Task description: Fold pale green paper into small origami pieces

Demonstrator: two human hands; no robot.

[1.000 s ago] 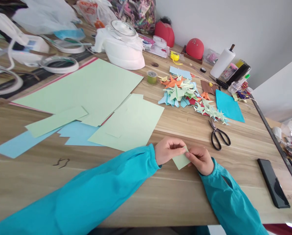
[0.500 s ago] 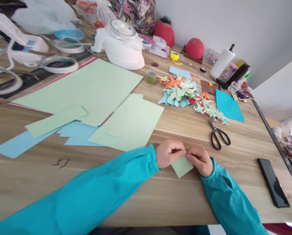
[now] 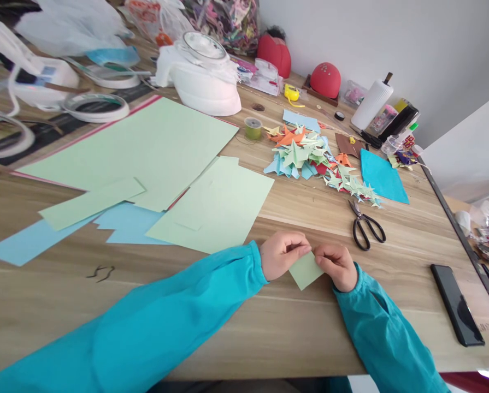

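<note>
A small light green piece of paper (image 3: 305, 272) is held near the table's front edge, one corner pointing toward me. My left hand (image 3: 284, 254) is closed on its upper left side, thumb and fingers pinched together. At the paper's right side, my right hand (image 3: 336, 265) also pinches it between thumb and curled fingers. Beyond my hands lie black-handled scissors (image 3: 366, 225) with the handles toward me. Farther back is a heap of folded paper stars (image 3: 297, 153) in green, orange, blue and red.
Large green sheets (image 3: 146, 144) and blue paper strips (image 3: 35, 243) cover the left side. A black phone (image 3: 457, 304) lies at the right. A turquoise square (image 3: 384, 176), a thread spool (image 3: 253, 127) and a white bottle (image 3: 372, 103) stand or lie farther back.
My fingertips have moved slightly apart, and more of the paper's top corner shows between them. The paper has shifted up a little.
</note>
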